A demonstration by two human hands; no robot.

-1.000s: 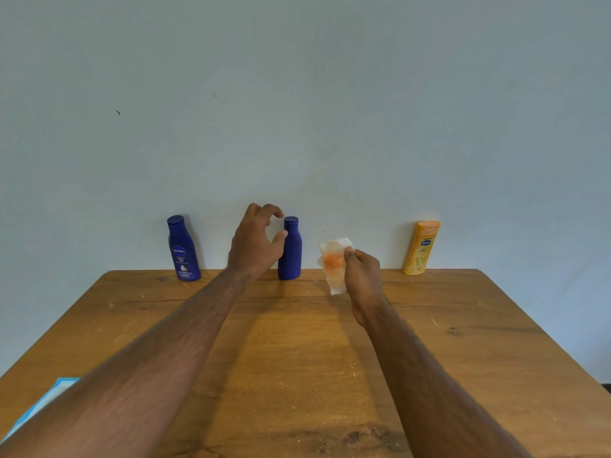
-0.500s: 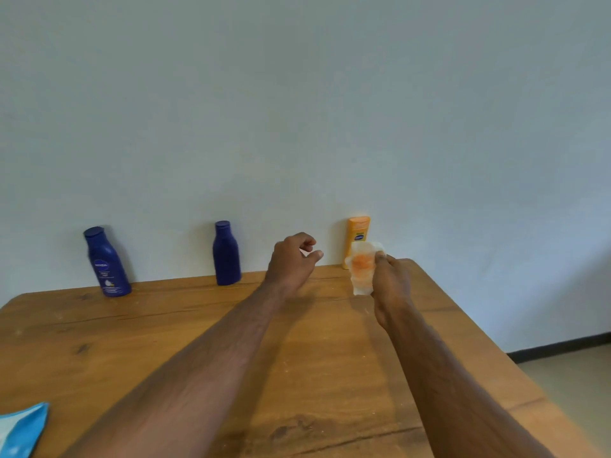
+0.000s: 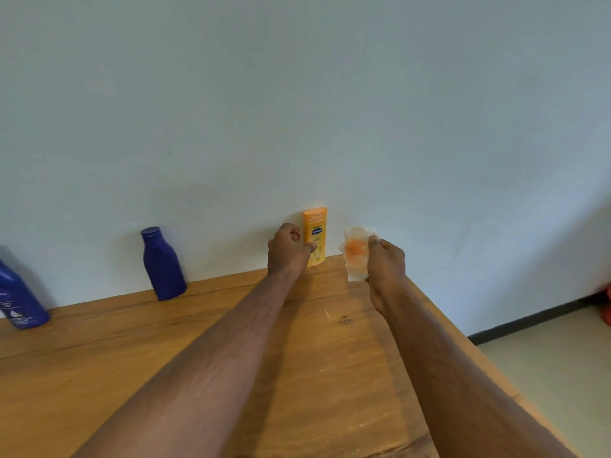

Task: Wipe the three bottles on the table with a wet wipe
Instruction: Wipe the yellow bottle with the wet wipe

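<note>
Standing along the far edge of the desk [image 3: 99, 375], against the wall, are three bottles. At the far left a labelled blue bottle [image 3: 18, 300] is partly cut off by the frame; right of it stands a plain blue bottle [image 3: 163, 264], well apart from both hands. Further right the left hand [image 3: 287, 251] has its fingers curled beside the yellow bottle [image 3: 315, 234], the thumb lying across the bottle's lower front; whether it truly grips the bottle or only touches it I cannot tell. Just right of that bottle the right hand [image 3: 385, 259] pinches the wet wipe [image 3: 356, 251], which hangs crumpled with an orange stain in its middle and is not touching the bottle.

As a judgement, the stained wipe and the hands' place at the rightmost bottle suggest the two blue ones are already done and the yellow one is left, its wiping not yet begun.

Against the frame a second ago, the left hand was curled round the plain blue bottle; half a second ago both hands were between bottles, heading right. Now they flank the yellow one, and the view has swung right, pushing the labelled bottle to the edge.
</note>
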